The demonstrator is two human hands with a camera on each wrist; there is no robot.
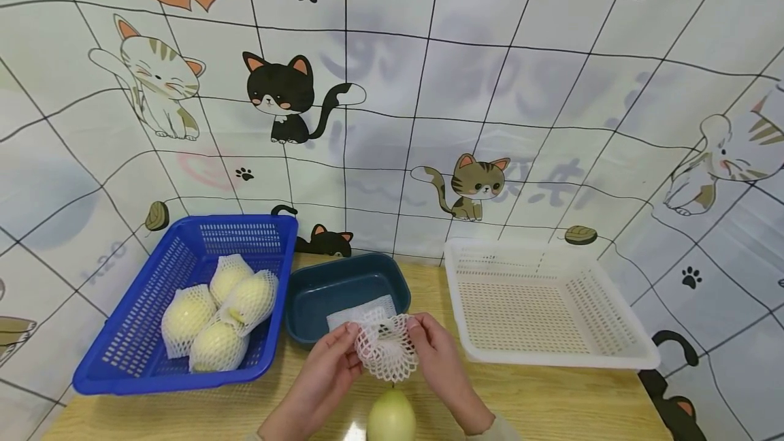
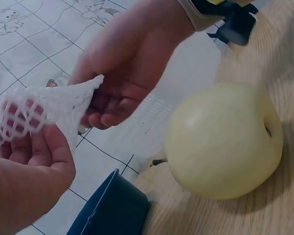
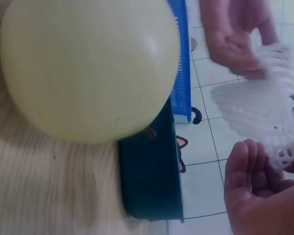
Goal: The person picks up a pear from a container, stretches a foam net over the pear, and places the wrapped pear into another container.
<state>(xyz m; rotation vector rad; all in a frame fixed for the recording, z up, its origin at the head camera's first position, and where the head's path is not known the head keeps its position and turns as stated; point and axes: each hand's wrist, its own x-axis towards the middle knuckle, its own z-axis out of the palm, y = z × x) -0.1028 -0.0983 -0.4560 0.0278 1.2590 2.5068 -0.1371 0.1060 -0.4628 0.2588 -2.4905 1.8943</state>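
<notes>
Both hands stretch a white foam fruit net (image 1: 387, 352) between them, its mouth spread into a ring. My left hand (image 1: 326, 376) pinches the net's left edge between thumb and fingers. On the opposite edge, my right hand (image 1: 442, 365) grips it the same way. Just below the net a bare pale yellow-green pear (image 1: 392, 417) stands on the table, stem upward; the left wrist view shows the pear (image 2: 225, 142) whole, with nothing around it. Behind the hands, more white foam netting (image 1: 367, 310) lies in a dark teal tray (image 1: 306, 308).
On the left, a blue basket (image 1: 92, 380) contains several pears (image 1: 219, 346) in white foam nets. A white shallow basket (image 1: 520, 312) sits to the right on the wooden table (image 1: 539, 400). A cat-patterned sheet (image 1: 392, 121) rises behind everything.
</notes>
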